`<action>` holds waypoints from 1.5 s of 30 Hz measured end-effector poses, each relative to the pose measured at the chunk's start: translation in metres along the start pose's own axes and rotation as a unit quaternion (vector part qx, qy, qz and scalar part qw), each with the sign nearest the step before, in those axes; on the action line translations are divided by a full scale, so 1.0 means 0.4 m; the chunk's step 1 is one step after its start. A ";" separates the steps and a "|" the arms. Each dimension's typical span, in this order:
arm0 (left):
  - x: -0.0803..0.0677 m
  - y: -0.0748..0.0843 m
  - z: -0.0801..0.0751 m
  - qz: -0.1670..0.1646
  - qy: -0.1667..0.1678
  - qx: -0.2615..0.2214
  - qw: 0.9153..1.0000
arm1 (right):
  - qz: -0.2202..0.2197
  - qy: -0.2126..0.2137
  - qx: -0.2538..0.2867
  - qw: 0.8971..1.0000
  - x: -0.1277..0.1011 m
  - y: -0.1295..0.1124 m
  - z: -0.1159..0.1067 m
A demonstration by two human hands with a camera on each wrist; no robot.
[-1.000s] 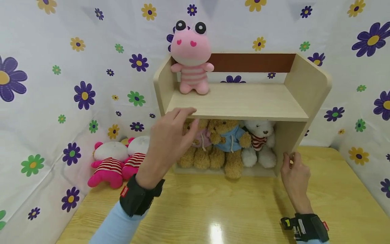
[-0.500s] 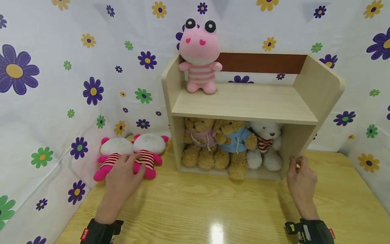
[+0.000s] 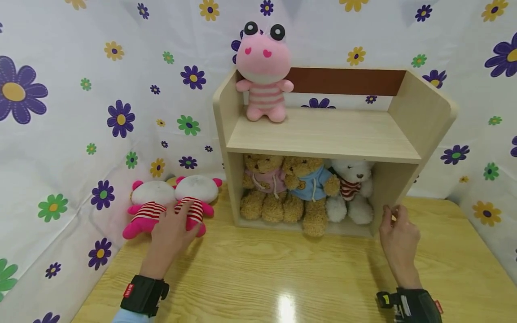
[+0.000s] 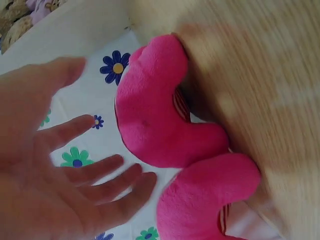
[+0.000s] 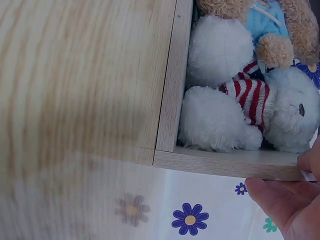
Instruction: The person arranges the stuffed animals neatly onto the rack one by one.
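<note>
Just past L grip (image 3: 171, 235), spread wide: 2 pink plushies (image 4: 167, 142); R grip (image 3: 400, 237) pinches shelf edge (image 5: 225, 168).

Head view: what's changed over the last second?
The left hand moved from in front of the shelf, down and left, to the two dolls; its fingers hold nothing. The camera shifted slightly. Unchanged: the right hand grips the shelf's right side; big-eyed toy, bears and dolls stayed put.
</note>
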State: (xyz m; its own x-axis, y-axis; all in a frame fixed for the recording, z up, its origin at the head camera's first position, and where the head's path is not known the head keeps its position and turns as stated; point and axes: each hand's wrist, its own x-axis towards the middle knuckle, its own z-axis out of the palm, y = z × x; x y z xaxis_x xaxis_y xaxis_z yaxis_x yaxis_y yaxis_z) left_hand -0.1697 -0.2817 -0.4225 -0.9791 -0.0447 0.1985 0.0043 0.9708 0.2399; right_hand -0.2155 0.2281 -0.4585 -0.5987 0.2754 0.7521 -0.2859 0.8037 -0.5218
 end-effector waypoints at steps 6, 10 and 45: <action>-0.002 -0.002 0.015 -0.006 -0.054 0.051 0.997 | -0.015 0.000 0.006 1.000 0.005 -0.005 0.006; 0.002 -0.006 0.024 -0.010 -0.039 0.069 0.997 | -0.014 -0.013 0.013 1.000 0.012 -0.008 0.002; -0.124 -0.160 -0.057 -0.062 -0.288 -0.429 0.854 | -0.034 -0.089 -0.006 0.995 0.058 0.021 -0.041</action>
State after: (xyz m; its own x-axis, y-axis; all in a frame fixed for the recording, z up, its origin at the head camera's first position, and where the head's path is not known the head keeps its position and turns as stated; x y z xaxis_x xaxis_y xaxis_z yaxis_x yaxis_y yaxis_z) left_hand -0.1168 -0.3471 -0.4260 -0.9192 0.2290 -0.3204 -0.2018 0.4250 0.8824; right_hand -0.2195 0.2501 -0.4387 -0.7014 0.1231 0.7020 -0.3221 0.8239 -0.4663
